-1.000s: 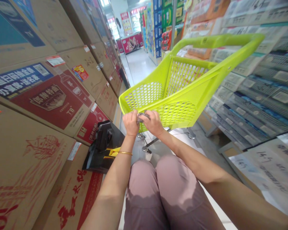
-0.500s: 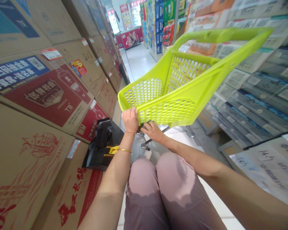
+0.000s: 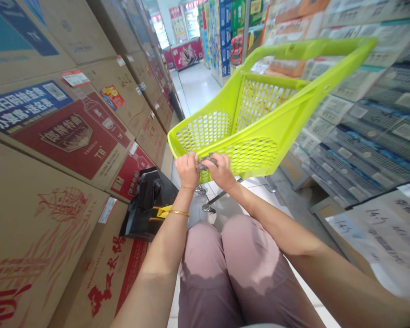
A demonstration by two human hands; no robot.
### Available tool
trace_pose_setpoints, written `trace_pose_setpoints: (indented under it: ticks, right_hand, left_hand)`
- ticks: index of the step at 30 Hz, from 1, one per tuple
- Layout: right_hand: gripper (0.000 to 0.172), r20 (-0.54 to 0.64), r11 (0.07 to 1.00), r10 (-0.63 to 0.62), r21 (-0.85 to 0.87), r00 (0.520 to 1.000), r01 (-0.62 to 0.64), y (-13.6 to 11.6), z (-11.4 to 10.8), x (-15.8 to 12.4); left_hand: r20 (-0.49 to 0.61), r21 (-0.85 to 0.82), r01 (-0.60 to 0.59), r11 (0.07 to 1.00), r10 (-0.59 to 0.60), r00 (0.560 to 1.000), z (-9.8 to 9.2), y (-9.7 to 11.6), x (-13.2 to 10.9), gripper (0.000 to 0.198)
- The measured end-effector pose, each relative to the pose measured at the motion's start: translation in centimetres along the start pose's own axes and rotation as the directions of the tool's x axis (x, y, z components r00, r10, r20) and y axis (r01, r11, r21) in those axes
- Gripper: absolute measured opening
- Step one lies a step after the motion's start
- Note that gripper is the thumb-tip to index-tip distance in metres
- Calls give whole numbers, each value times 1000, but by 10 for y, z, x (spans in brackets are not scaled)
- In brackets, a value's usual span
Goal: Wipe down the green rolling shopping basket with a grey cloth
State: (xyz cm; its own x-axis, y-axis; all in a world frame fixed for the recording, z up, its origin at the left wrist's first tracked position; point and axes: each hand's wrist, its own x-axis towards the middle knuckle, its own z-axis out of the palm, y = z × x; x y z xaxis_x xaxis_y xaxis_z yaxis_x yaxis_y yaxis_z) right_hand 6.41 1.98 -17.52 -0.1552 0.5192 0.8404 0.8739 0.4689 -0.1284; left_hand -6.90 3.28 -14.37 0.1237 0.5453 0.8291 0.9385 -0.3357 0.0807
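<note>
A lime-green plastic shopping cart (image 3: 287, 127) stands before my knees, its mesh basket pointing left and its handle raised at the upper right. My left hand (image 3: 187, 170) is closed over the basket's rim at the near left corner. Beside it, my right hand (image 3: 222, 171) has its fingers curled round a small crumpled dark-grey cloth (image 3: 207, 160), pressed against the rim. Part of the cloth is hidden by the fingers. Below the basket, metal legs and casters (image 3: 209, 208) rest on the tiled floor.
Stacked cardboard cartons (image 3: 71, 136) wall in the left side. A black bag (image 3: 148, 205) with a yellow part stands against them, close to my left forearm. Packaged goods (image 3: 355, 146) are piled along the right. The tiled aisle (image 3: 196, 86) runs on past the cart.
My right hand has risen with the cloth from the basket's lower side to the rim, close to my left hand. The left hand keeps its grip, and the cart has shifted slightly left in view.
</note>
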Motion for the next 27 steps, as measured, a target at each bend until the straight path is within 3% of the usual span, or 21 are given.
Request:
trace_pose_setpoints:
  ticks: [4,11,17,23,27]
  right_hand:
    - [23,-59,999,24,32,998,-22,0,3,9]
    - [24,158,990,-121,90,980,108,5,17,-28]
    - [27,183,975,-222,39,958,219,7,22,-50]
    - [25,178,952,-306,52,935,301,10,17,-49]
    - [24,169,962,-272,40,947,269,12,7,-34]
  left_hand:
    - [25,-23,26,999,-26,999,-2,0,-1,45]
    - [73,-72,62,995,-57,996,-6,2,2,47]
    - [77,-59,56,997,-52,996,-8,4,3,48]
    - [78,-81,62,995,-56,995,-12,3,3,49]
    - [63,-85,43,995,-37,997,-14,3,4,47]
